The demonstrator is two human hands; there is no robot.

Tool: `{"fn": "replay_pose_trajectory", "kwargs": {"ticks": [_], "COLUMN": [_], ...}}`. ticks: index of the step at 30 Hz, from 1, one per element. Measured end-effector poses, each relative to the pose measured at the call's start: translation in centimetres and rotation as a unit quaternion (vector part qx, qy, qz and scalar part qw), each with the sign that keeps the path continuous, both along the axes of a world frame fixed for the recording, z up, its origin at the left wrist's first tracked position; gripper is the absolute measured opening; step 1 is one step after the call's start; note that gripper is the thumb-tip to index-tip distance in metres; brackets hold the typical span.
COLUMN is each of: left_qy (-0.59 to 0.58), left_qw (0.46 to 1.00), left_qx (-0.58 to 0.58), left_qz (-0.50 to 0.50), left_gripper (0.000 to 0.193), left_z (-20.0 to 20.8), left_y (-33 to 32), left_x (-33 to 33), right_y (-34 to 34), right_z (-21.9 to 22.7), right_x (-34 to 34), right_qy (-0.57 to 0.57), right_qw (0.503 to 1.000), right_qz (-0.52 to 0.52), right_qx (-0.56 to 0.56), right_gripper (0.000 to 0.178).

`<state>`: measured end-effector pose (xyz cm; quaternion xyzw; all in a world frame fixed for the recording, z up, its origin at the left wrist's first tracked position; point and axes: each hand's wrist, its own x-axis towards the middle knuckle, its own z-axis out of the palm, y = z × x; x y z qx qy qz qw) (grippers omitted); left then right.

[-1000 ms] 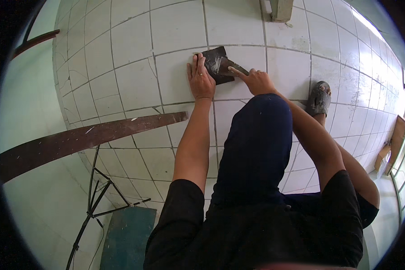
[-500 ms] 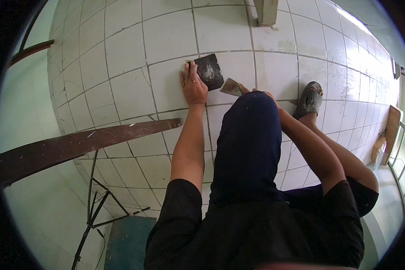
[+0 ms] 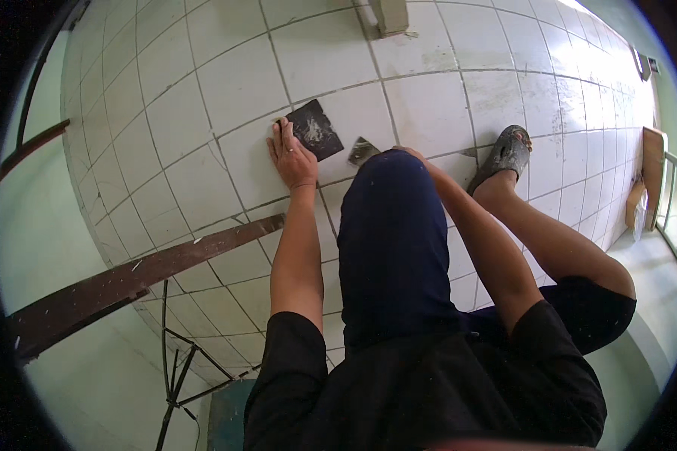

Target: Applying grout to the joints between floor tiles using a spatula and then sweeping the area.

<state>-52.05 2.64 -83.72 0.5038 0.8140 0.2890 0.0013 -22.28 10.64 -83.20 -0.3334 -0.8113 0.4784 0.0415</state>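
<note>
The black square (image 3: 317, 131) touches the flattened left hand (image 3: 293, 159), apart from the right hand (image 3: 420, 157) (grip unclear).

The black sheet (image 3: 314, 130) looks matt, the tiles (image 3: 421, 105) glossy.

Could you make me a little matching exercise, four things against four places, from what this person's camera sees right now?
Things:
1. black square sheet with pale smears
2. grey flat scraper blade
3. dark grey clog-style shoe
4. long dark-brown board with pale specks

Places:
A. slanting in from the picture's left side
B. partly hidden by the raised navy-clad knee
C. on the floor tiles, under the left hand's touch
D. worn, to the right of that knee

Pairs: 1-C, 2-B, 3-D, 4-A
</note>
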Motion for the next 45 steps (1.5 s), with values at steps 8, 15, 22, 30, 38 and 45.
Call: {"fn": "replay_pose_trajectory", "kwargs": {"ticks": [8, 15, 22, 30, 38, 45], "left_qy": [0.107, 0.041, 0.067, 0.068, 0.070, 0.055], "left_qw": [0.991, 0.998, 0.996, 0.994, 0.993, 0.996], "left_qx": [-0.075, -0.030, -0.054, -0.084, -0.093, -0.064], "left_qz": [0.021, -0.028, -0.032, -0.032, -0.030, -0.027], "left_gripper": [0.040, 0.040, 0.043, 0.044, 0.043, 0.044], "left_z": [-1.3, -1.3, -1.3, -1.2, -0.9, -1.3], "left_y": [-3.8, -0.2, 1.0, 0.3, 0.2, 1.5], "left_x": [-2.7, 0.3, 1.0, 0.8, 0.3, 0.8], "right_y": [-3.4, -2.5, 9.7, 7.8, 10.2, 18.2], "right_z": [11.6, 7.7, 5.8, 6.2, 5.5, 7.6], "right_x": [-1.7, -4.3, -9.9, -10.1, -10.7, -11.2], "right_qy": [-0.207, -0.260, -0.245, -0.254, -0.162, -0.262], "right_qw": [0.929, 0.933, 0.933, 0.924, 0.941, 0.894], "right_qz": [-0.274, -0.249, -0.262, -0.286, -0.291, -0.359], "right_qx": [-0.135, 0.011, -0.023, -0.010, 0.063, -0.056], "right_gripper": [0.060, 0.053, 0.038, 0.029, 0.029, 0.039]}}
